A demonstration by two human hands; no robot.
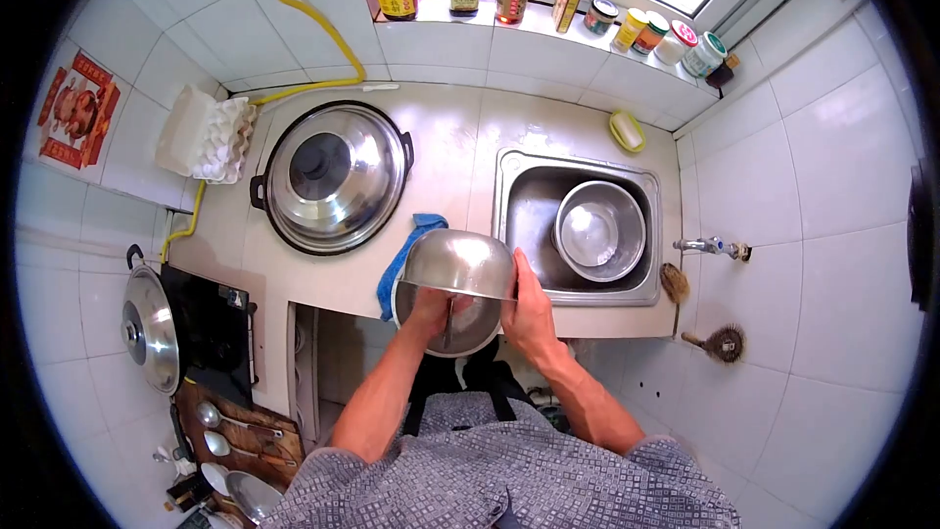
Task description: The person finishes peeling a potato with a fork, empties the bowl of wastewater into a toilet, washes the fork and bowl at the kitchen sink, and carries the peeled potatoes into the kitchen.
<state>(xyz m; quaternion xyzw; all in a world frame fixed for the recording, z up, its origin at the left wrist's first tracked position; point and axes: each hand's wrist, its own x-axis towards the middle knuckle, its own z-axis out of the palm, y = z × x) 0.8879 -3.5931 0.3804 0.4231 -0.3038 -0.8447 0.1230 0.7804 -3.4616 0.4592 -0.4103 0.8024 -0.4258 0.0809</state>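
A shiny metal bowl (460, 260) is tilted in front of my body, its rim turned toward me. My right hand (530, 306) grips its right side, fingers along the outer wall. At the near rim, my left hand (431, 312) is closed on the same bowl, its fingertips partly hidden under it. Just below is a second metal basin (474, 341) at the counter's front edge, partly covered by the bowl and my left hand. A blue cloth (397, 269) lies to the left of both.
On the right, a steel sink (517, 220) contains a metal pot (599, 225). A large lidded pan (338, 176) stands on the left counter, near an egg carton (226, 142). Bottles and jars line the windowsill (446, 31). A tap (712, 247) juts from the right wall.
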